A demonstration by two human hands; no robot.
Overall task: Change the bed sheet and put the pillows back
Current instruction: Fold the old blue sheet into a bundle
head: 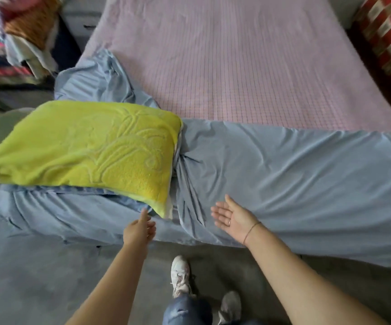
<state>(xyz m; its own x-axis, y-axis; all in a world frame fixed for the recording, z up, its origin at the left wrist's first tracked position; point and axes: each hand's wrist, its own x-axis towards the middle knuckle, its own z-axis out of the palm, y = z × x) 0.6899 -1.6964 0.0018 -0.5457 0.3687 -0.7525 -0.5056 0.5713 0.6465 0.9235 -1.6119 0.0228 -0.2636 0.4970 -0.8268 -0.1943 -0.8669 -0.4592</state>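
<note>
Your green pillow (pixel 84 148) covers the left part of the blue sheet (pixel 283 179) and most of a striped blue layer (pixel 110 195) beneath it. That layer is possibly a second pillow, but only its edge shows. Your left hand (pixel 139 228) reaches the pillow's near corner, and you cannot tell whether the fingertip touches. The top edge cuts off the far end of the bed (pixel 236 66), and the right edge cuts the sheet's right end. The cloth pile (pixel 14 36) at upper left and the red patterned fabric (pixel 386 38) at upper right are blurred and cropped. Your forearms (pixel 307 277) run off the bottom edge, and your jeans (pixel 185 310) hide the heel of the white shoe (pixel 180 275).
</note>
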